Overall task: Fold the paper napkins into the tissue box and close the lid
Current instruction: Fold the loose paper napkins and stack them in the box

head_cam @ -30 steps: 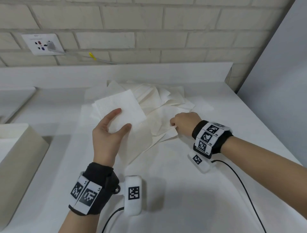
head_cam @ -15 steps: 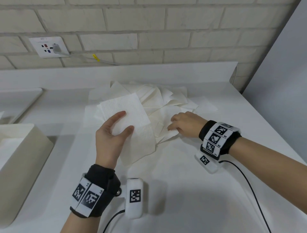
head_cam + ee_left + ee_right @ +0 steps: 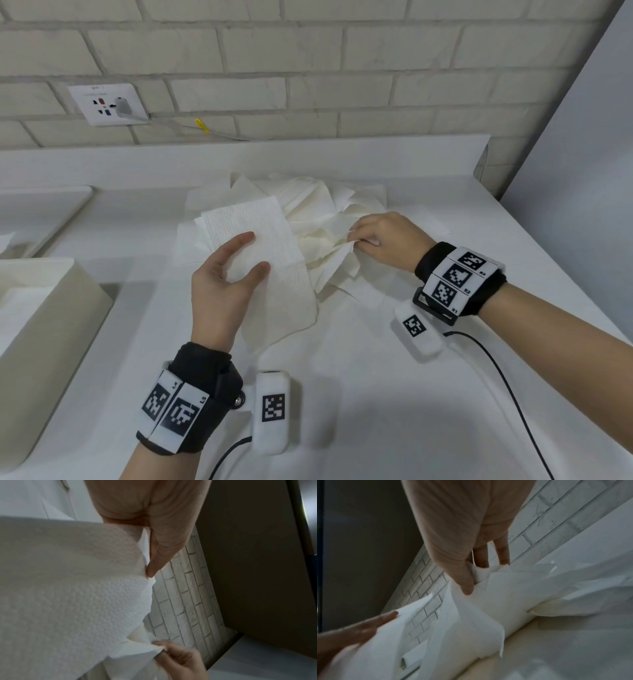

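Three views: one head camera, two wrist cameras.
The head view looks down across the white counter [image 3: 342, 394] toward a brick wall [image 3: 308, 51]; each wrist view looks closely along its fingers, sharing the napkin pile [image 3: 329, 212].

Surface: white countertop [image 3: 359, 394], smooth, with a raised white back ledge [image 3: 308, 154] along the brick wall.
Centre rear: loose pile of white paper napkins [image 3: 329, 212] lying directly on the countertop, sheets overlapping and crumpled.
Left edge: cream tissue box [image 3: 58, 329], open at the top, standing on the countertop, well apart from the pile.
Front right: black cable [image 3: 507, 383] trailing across the surface.
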A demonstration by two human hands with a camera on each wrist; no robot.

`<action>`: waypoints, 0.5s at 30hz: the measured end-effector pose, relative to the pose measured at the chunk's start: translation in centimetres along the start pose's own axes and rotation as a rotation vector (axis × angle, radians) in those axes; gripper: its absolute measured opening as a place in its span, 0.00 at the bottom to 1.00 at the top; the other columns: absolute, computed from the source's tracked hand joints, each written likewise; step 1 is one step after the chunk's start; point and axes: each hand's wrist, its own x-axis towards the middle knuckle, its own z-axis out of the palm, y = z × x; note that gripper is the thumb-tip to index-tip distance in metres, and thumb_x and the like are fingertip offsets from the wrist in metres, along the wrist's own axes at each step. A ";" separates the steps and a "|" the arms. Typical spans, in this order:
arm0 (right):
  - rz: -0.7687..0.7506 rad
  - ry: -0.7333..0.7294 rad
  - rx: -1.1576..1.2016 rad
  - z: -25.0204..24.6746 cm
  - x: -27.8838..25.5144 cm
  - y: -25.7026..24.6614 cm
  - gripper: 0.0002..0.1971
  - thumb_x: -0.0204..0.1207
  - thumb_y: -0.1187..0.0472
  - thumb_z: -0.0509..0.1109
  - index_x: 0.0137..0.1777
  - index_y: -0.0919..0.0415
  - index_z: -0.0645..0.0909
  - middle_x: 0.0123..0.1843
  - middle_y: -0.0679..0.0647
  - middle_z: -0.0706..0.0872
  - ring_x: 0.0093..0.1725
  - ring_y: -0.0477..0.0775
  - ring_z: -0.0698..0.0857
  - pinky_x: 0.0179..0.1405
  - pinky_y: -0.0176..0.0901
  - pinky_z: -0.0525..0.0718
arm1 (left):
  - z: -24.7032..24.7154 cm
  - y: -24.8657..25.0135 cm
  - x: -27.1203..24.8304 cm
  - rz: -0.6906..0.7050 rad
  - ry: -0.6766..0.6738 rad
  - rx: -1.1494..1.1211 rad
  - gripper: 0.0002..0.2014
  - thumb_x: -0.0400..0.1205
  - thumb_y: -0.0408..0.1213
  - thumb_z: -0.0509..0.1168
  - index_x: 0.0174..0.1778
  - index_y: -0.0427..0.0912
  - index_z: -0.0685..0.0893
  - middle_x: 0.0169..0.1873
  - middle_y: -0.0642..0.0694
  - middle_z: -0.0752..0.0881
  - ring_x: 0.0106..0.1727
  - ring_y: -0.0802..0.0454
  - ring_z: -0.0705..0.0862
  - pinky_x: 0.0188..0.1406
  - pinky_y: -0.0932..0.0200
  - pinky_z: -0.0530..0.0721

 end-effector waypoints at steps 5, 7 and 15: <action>-0.063 0.244 0.086 -1.5 0.5 -0.7 0.11 0.75 0.62 0.63 0.44 0.67 0.86 0.43 0.57 0.87 0.43 0.60 0.85 0.44 0.53 0.84 | -0.1 0.3 0.0 0.007 0.003 0.019 0.20 0.73 0.27 0.74 0.52 0.58 0.86 0.55 0.63 0.85 0.65 0.56 0.81 0.70 0.46 0.77; -0.057 0.305 0.103 -2.4 0.7 -1.2 0.13 0.75 0.61 0.61 0.44 0.68 0.84 0.43 0.57 0.85 0.43 0.59 0.83 0.44 0.49 0.81 | -0.2 0.3 -0.1 0.010 -0.001 0.032 0.20 0.73 0.27 0.74 0.53 0.57 0.86 0.55 0.65 0.84 0.65 0.58 0.81 0.71 0.47 0.77; 0.033 0.583 0.232 -5.2 1.2 -2.2 0.11 0.77 0.62 0.62 0.39 0.70 0.79 0.37 0.55 0.78 0.38 0.50 0.75 0.40 0.21 0.69 | 0.0 0.0 0.3 -0.022 0.027 0.042 0.18 0.78 0.31 0.70 0.57 0.59 0.84 0.61 0.58 0.84 0.69 0.54 0.79 0.73 0.46 0.74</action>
